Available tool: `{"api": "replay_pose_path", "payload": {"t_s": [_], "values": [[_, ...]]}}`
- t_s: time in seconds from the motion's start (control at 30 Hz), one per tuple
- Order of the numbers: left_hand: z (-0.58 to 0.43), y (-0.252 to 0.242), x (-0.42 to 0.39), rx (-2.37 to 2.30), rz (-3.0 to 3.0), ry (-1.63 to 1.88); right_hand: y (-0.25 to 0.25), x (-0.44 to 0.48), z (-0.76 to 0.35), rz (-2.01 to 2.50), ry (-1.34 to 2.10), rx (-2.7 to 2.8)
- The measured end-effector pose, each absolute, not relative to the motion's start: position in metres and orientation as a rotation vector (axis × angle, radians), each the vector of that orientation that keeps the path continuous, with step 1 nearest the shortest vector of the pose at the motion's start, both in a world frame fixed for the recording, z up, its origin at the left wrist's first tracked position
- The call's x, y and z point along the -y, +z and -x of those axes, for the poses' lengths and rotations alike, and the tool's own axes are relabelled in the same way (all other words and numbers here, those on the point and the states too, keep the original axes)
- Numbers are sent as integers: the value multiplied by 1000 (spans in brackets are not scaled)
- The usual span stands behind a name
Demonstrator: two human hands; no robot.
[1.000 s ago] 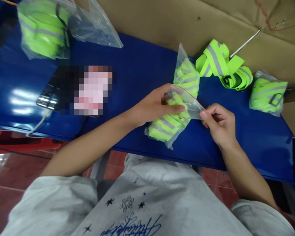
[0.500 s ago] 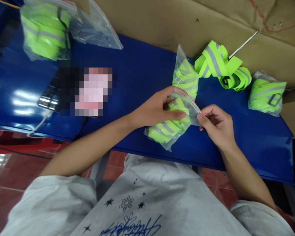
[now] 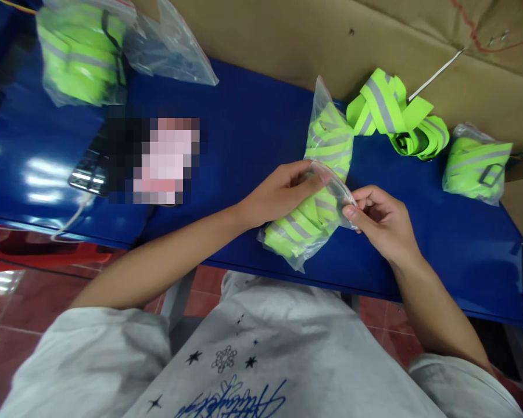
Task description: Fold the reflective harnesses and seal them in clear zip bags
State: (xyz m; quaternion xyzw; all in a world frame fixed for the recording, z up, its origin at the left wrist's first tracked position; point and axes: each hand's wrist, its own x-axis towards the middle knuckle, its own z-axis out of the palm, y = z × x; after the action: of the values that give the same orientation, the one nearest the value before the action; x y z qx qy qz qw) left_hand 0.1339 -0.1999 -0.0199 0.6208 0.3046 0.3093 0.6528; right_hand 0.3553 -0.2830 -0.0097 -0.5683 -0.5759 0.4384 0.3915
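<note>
The mouth of a clear bag [image 3: 294, 232] of yellow-green straps is pinched at one end by the left hand [image 3: 283, 194], thumb and fingers together, and at the other by the right hand [image 3: 381, 223]. The bag is held at the blue table [image 3: 244, 122], just beside another filled bag [image 3: 329, 139].

One head-worn camera supplies the only view. It looks from above the wearer's shirt [image 3: 265, 337], forward and steeply down across the blue table [image 3: 235, 122]. The left hand [image 3: 283, 194] and right hand [image 3: 383, 223] lie at close range, mid-view. Coverage extends from the shirt, near, to the brown panel [image 3: 279, 38], far. The table crosses the view obliquely.
</note>
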Motion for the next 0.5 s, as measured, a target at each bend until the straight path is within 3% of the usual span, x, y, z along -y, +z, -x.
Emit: {"api": "replay_pose_path", "payload": {"t_s": [0.5], "values": [[-144, -29, 206, -685, -1398, 841, -11, 287, -347, 1519, 822, 1486]]}}
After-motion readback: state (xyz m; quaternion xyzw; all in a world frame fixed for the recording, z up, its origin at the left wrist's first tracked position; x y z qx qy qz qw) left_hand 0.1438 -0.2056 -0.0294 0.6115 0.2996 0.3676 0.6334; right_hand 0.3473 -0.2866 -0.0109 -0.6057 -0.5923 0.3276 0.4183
